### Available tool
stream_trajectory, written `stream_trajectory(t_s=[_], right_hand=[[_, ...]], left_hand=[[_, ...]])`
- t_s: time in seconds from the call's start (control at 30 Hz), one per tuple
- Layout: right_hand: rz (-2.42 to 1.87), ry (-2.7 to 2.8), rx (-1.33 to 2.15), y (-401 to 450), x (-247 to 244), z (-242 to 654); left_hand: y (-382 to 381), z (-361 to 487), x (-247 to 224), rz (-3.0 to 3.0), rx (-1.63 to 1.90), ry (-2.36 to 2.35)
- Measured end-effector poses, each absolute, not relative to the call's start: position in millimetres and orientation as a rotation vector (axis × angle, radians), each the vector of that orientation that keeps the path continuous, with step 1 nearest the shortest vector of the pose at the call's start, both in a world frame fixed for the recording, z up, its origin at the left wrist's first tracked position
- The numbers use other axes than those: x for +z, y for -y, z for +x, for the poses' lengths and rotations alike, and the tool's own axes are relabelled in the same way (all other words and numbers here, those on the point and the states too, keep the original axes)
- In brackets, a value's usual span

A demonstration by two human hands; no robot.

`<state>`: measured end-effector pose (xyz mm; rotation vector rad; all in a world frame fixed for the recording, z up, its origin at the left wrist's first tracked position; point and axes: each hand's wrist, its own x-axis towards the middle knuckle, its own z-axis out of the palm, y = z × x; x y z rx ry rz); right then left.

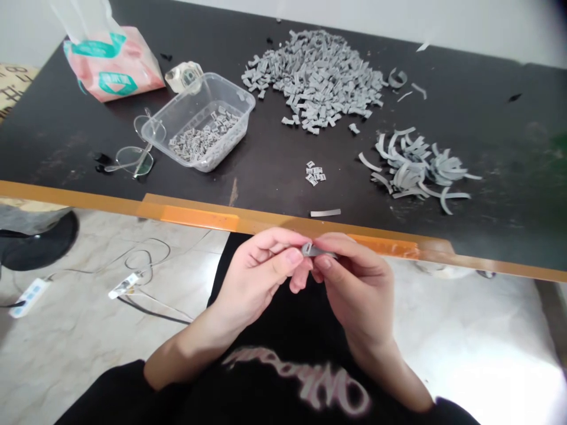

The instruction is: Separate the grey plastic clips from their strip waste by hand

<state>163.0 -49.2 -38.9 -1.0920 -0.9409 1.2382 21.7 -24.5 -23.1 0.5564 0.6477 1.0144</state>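
Beyond the person's black top, the left hand [257,274] and right hand [358,289] are both closed into a tight pinch, thumbs and forefingers pressing on a short grey rubber-like strip [315,250] held between them. The strip sits just in front of the orange-edged rim [199,219] of a scuffed black table [500,136]. On the table, a thin flat grey strip [325,212] lies near the rim, directly ahead of the hands, and beyond it sits a small cluster of tiny grey cut pieces [315,172]. To the right is a loose heap of long curled grey strips [416,168]. Farther back lies a large mound of short grey pieces [314,77]. To the left, a clear plastic tub [230,88] holds more of these pieces, with thin-framed eyeglasses [135,156] just beside it and a pink-and-teal tissue pack [110,65] behind it.
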Motion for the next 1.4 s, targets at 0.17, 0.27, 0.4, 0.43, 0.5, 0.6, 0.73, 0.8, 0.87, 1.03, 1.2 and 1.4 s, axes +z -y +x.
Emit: stream_trajectory(t_s=[0.17, 0.27, 0.4, 0.43, 0.5, 0.6, 0.73, 0.8, 0.87, 1.03, 1.2, 1.4], right_hand=[[-1.025, 0.952, 1.128, 51.8, -38.3, 161.2], [-0.98, 1.004, 1.07, 52.7, -40.4, 162.1], [-0.924, 1.008, 1.056, 54.8, -41.2, 163.7], [-0.914, 1.006, 1.057, 55.3, -41.1, 163.9], [-0.902, 1.004, 1.064, 56.0, -40.9, 163.8], [-0.911, 1.001, 1.078, 57.4, -41.6, 163.1], [-0.919, 0.996, 1.074, 61.4, -43.2, 161.6], [-0.914, 0.989, 1.075, 63.3, -43.7, 160.8], [-0.914, 0.981, 1.075, 64.5, -43.9, 160.4], [-0.939, 1.001, 1.072, 65.1, -41.5, 161.7], [-0.969, 1.022, 1.056, 65.6, -39.2, 161.6], [-0.947, 1.087, 1.069, 62.4, -39.4, 164.0]], left_hand=[[26.5, 24.6, -25.2, 0.58, 1.037, -0.614], [27.3, 24.7, -26.9, 0.664, 1.081, -0.61], [29.1, 23.2, -28.7, 0.732, 1.127, -0.654], [29.7, 22.8, -29.2, 0.744, 1.134, -0.66], [31.0, 22.2, -30.2, 0.773, 1.133, -0.662], [32.6, 22.0, -30.7, 0.807, 1.125, -0.643], [33.9, 22.4, -29.6, 0.792, 1.167, -0.656], [35.1, 22.5, -29.6, 0.81, 1.166, -0.658], [36.9, 22.6, -30.2, 0.85, 1.158, -0.654], [40.0, 21.7, -29.8, 1.022, 1.179, -0.722], [38.5, 19.3, -25.0, 1.31, 1.199, -0.854], [37.2, 14.6, -20.8, 1.47, 1.159, -0.947]])
